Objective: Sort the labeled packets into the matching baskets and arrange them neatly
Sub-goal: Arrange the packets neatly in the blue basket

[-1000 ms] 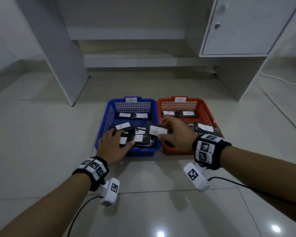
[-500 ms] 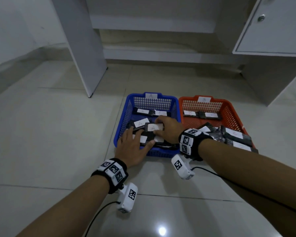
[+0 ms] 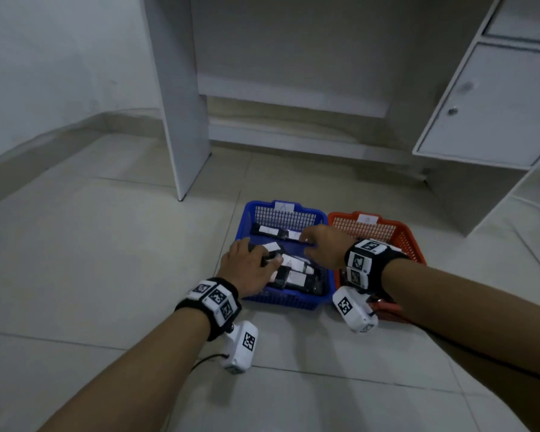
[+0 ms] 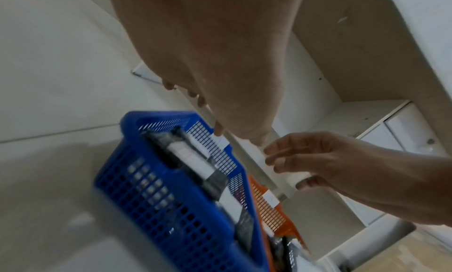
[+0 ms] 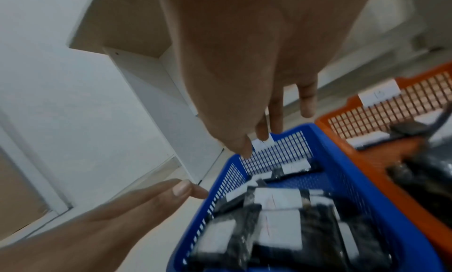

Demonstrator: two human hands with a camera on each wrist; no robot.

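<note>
**Both hands over the blue basket, packets heaped, nothing gripped**

Landmark: blue basket (image 3: 281, 302) on the tiled floor, tagged at its far wall. Touching its right side, orange basket (image 3: 387, 229), tagged likewise, mostly hidden by the right forearm.

Inside the blue basket: two packets (image 3: 273, 231) in a row along the far wall; a loose, overlapping heap of black labeled packets (image 3: 293, 275) nearer the front wall.

Left hand (image 3: 247, 269) over the basket's left rim, fingers straight and slightly spread, tips lying on the heap. Right hand (image 3: 323, 244) over the basket's middle, fingers loosely extended and a little apart, nothing pinched.

Likely step: squaring the heap into rows.

Risks, as judgement:
- Slippery wrappers sliding over one another under a flat push, heap skewing instead of aligning.
- Labels turned face down or covered, hiding a wrongly sorted packet.
- Light basket shoved sideways against the orange basket by an uneven press.
- Packets tipped over the shallow left rim.
</note>
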